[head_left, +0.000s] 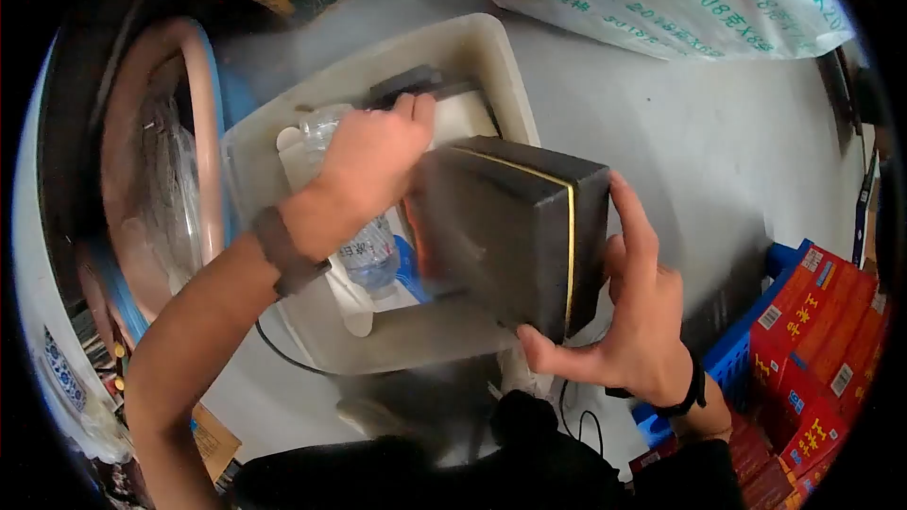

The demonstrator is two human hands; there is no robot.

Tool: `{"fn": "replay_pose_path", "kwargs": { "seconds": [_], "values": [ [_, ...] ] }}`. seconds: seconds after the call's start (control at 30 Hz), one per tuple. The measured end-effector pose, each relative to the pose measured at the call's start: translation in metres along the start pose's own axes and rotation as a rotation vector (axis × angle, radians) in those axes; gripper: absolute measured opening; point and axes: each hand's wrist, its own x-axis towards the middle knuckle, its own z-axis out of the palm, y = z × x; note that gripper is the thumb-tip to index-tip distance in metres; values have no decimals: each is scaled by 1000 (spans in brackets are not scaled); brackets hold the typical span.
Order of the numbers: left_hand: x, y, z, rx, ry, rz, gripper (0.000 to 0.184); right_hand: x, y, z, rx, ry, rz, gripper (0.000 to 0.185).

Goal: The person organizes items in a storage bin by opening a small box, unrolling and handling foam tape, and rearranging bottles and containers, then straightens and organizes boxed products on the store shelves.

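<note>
My right hand (633, 312) grips a black box (510, 236) with a thin gold band near one end, thumb below and fingers along its far side. The box is tilted over the right part of a whitish plastic bin (515, 66). My left hand (378, 146) reaches into the bin with its fingers curled, beside the box's left end; what they hold, if anything, is hidden. Just beyond these fingers lies a dark object (402, 85). A clear plastic bottle (370, 260) rests under my left wrist, next to a white flat piece (352, 307).
At the left stands a pink basin (200, 66) with clear plastic in it. Red boxes (803, 321) fill a blue basket (727, 359) at the lower right. A white bag with green print (661, 0) lies at the back. Thin black cable runs near the bin's front.
</note>
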Motion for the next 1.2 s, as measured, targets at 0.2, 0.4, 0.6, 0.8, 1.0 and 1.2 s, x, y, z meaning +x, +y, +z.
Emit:
{"fn": "replay_pose_path", "kwargs": {
  "seconds": [0.2, 0.4, 0.6, 0.8, 1.0, 1.2],
  "values": [
    [8, -4, 7, -82, 38, -61, 36, -2, 2, -2, -9, 28, -50, 118],
    [5, -10, -23, -310, -5, -235, 35, -8, -2, -15, 52, 10, 72, 117],
    [-16, -27, -61, -1086, 25, -358, 42, -11, -8, -22, 3, 19, 81, 115],
    [-70, -38, -81, -1308, -20, -534, 46, 1, -13, 4, -134, 57, 63, 111],
    [-154, -48, -83, -1475, 46, -546, 50, 16, -38, 23, -381, -98, 141, 102],
    [-257, -45, -81, -1776, 91, -611, 45, 19, -109, 19, -253, 91, 32, 67]
  ]
}}
